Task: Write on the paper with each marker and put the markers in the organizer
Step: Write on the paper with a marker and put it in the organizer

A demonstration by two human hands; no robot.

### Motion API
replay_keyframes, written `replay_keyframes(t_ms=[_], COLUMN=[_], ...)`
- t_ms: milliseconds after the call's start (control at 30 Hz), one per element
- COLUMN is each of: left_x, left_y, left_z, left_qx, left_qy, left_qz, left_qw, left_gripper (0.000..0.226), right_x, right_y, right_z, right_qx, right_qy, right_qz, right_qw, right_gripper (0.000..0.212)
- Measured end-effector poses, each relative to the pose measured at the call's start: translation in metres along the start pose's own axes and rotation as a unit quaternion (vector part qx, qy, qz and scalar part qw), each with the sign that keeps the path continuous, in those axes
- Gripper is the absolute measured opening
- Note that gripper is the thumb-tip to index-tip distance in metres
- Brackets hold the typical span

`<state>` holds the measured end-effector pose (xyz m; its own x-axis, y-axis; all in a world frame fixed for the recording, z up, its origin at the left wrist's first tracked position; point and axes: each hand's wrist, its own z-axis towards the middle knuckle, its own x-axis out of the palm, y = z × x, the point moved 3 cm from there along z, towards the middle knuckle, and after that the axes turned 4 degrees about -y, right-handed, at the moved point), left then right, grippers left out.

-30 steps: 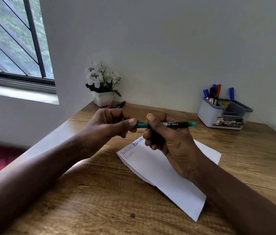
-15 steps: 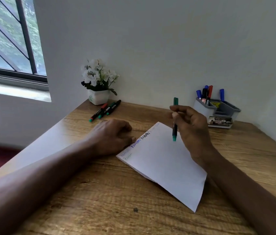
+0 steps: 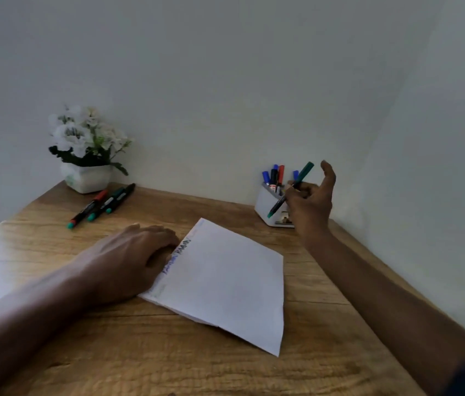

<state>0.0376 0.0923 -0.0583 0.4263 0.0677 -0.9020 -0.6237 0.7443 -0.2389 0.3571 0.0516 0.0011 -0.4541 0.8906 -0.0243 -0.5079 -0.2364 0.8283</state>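
On the wooden surface [image 3: 325, 295] the paper [image 3: 225, 281] lies at centre frame, and the left hand [image 3: 128, 261] rests on its left edge, fingers loosely curled and empty. At centre right, the right hand [image 3: 310, 204] pinches the tilted green marker [image 3: 278, 204] just in front of the organizer [image 3: 262, 201].

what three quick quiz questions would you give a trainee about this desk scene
1. True or false: the right hand holds a green marker.
2. How many markers lie beside the flower pot? A two, B three, C five.
3. Fill in: the left hand rests on the edge of the ____.

Key: 1 true. 2 B. 3 paper.
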Motion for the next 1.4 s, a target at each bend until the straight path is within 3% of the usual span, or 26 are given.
replay_keyframes(t_ms=[133, 367, 933, 1033, 1100, 1233, 1400], left_x=[0.002, 0.001, 0.010, 0.008, 0.006, 0.002, -0.001], left_y=[0.003, 0.004, 0.017, 0.015, 0.013, 0.007, 0.004], left_z=[0.002, 0.003, 0.007, 0.007, 0.006, 0.004, 0.003], left_qx=[0.018, 0.024, 0.027, 0.022, 0.020, 0.021, 0.012], left_qy=[-0.002, -0.001, 0.014, 0.024, 0.031, 0.040, 0.051], left_qz=[-0.012, -0.043, -0.057, -0.048, -0.040, -0.030, -0.037], left_qw=[1.000, 0.999, 0.998, 0.998, 0.999, 0.999, 0.998], left_gripper=[0.042, 0.041, 0.041, 0.042, 0.043, 0.043, 0.042], right_x=[-0.009, 0.001, 0.002, 0.003, 0.011, 0.047, 0.127], right_y=[-0.001, -0.017, -0.083, -0.064, -0.043, -0.011, 0.004], right_z=[0.059, 0.116, 0.143, 0.130, 0.106, 0.045, -0.024], right_qx=[-0.070, -0.133, -0.110, -0.223, -0.338, -0.465, -0.396], right_qy=[-0.050, -0.061, 0.129, 0.056, 0.043, 0.179, 0.390], right_qz=[-0.086, -0.198, -0.431, -0.454, -0.397, -0.236, -0.173], right_qw=[0.993, 0.969, 0.886, 0.861, 0.852, 0.834, 0.813], right_gripper=[0.065, 0.062, 0.058, 0.054, 0.047, 0.032, 0.027])
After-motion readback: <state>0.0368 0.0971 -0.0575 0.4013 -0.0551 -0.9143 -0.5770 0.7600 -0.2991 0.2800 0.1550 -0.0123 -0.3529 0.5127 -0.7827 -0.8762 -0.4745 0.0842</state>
